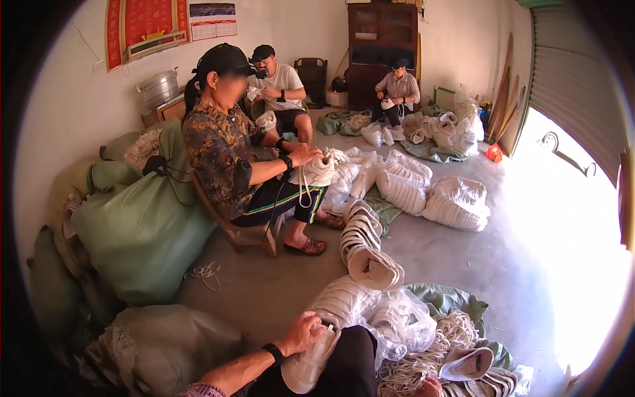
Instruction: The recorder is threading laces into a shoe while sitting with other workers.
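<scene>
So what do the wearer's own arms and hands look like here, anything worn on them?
Both hands are bare, no gloves. The left hand has a black band, like a watch or tracker, on the wrist, and the forearm is uncovered up to a patterned pinkish sleeve edge at the bottom of the picture. Only a small part of the right hand shows at the lower edge; nothing worn on it is visible.

- My left forearm comes in from the lower edge, bare, with a dark band at the wrist.
- My left hand (pixel 303 332) lies knuckles up on my lap, fingers (pixel 316 324) curled down in a grip.
- My right hand (pixel 430 388) barely shows at the bottom edge; its fingers are cut off from sight.
</scene>
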Tool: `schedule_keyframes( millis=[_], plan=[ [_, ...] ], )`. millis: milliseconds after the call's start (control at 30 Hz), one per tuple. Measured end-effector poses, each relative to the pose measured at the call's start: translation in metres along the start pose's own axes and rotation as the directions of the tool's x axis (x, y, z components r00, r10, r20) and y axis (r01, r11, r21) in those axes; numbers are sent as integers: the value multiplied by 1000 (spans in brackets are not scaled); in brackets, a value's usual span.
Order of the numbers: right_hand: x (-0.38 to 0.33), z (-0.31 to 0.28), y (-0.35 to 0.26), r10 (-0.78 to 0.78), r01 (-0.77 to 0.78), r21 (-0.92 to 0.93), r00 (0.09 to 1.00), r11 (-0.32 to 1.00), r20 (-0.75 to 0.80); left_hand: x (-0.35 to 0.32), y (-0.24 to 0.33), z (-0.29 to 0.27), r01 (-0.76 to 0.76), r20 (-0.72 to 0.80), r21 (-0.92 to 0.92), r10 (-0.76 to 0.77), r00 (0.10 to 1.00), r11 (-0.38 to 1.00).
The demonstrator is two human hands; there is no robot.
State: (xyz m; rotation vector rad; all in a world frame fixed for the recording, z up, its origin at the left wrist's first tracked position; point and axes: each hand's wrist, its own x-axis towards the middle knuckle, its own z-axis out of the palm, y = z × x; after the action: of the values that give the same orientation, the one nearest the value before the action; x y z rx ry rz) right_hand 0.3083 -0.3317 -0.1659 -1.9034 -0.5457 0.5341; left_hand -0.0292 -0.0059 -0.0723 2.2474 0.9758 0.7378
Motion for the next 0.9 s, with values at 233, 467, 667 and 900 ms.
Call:
schedule_keyframes(
  millis=[233, 467, 667, 900],
  plan=[
    [-60, -12, -85, 198, -184, 250, 980, 951, -31, -1, -4, 1, -53, -50, 33, 55, 997, 998],
    [-63, 12, -162, 333, -373, 414, 928, 830, 170, -5, 47, -33, -191, -116, 47, 195, 974, 981],
    [-61, 61, -260, -79, 55, 157, 984, 986, 157, -19, 100, -51, 150, 284, -485, -7, 959, 862],
    [-91, 124, -253, -181, 222, -31, 860, 975, 477, -29, 131, -28, 735, 761, -625, -3, 649, 263]
  ],
)
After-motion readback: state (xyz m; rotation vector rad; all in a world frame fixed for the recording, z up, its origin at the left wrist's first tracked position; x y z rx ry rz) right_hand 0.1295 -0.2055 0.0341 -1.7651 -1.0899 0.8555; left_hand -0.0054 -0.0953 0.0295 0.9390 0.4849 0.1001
